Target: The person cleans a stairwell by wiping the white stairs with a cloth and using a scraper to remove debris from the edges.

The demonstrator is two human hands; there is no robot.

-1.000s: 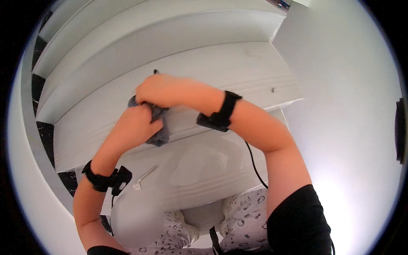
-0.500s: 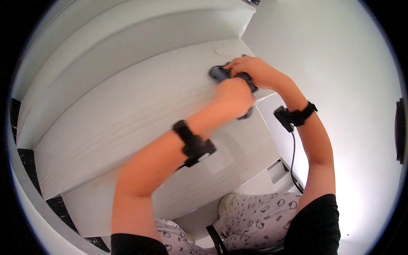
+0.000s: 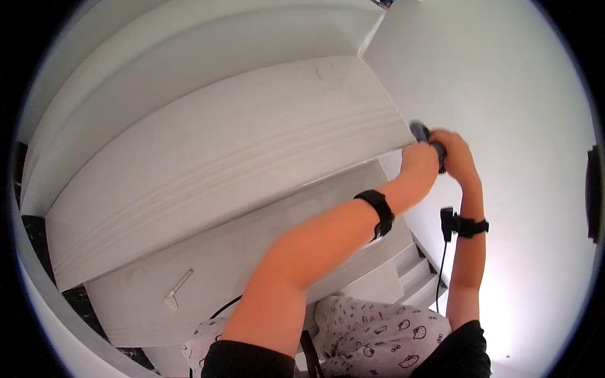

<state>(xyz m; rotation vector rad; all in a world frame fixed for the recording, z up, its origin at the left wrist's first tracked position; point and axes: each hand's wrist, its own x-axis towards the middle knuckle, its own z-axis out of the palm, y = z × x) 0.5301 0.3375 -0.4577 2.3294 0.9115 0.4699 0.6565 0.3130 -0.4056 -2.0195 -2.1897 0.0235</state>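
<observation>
A dark blue-grey bunched cloth [image 3: 419, 131] is squeezed between my two hands, near the right end of a pale stair tread and in front of the white wall. My left hand [image 3: 421, 162] reaches across and closes on its lower left side. From the right, my right hand [image 3: 459, 154] curls its fingers over the other side. Much of the cloth is hidden inside the hands, so its full shape cannot be made out.
Pale stair steps [image 3: 220, 151] rise away from me, bounded at right by the white wall [image 3: 504, 113]. A thin, bent, whitish object [image 3: 178, 291] lies on a lower step. Black wrist straps [image 3: 378, 211] with a cable are on my forearms.
Both hands have moved right and a little nearer with the cloth, off the tread to beside the wall. The whitish object on the lower step has come into sight.
</observation>
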